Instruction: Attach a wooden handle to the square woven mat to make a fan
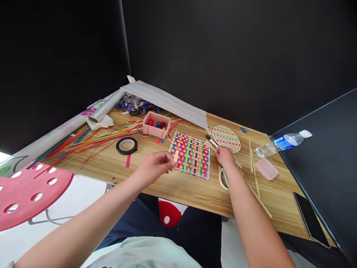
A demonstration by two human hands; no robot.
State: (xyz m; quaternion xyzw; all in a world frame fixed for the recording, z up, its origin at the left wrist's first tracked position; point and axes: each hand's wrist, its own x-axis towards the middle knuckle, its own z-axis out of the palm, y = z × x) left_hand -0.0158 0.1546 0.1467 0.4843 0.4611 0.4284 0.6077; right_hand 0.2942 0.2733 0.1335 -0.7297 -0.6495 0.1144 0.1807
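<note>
My left hand (161,162) is closed in a pinch on a short pale strip (176,156), over the left edge of a multicoloured woven mat (192,154). The mat lies flat on the wooden table. On its far right side, my right hand (225,156) reaches down with its fingers drawn together. Its fingertips are at the near ends of a black-and-white marker (212,141) and a tan flat piece (209,145); which of them it grips, I cannot tell. Just beyond lies a round woven piece (226,139) with coloured squares.
Black tape (126,146) and a bundle of coloured strips (95,143) lie left. A pink box (156,124) holds small spools. To the right are a white tape ring (223,179), pale strips (254,171), a pink lid (267,169), a water bottle (283,143) and a phone (311,217).
</note>
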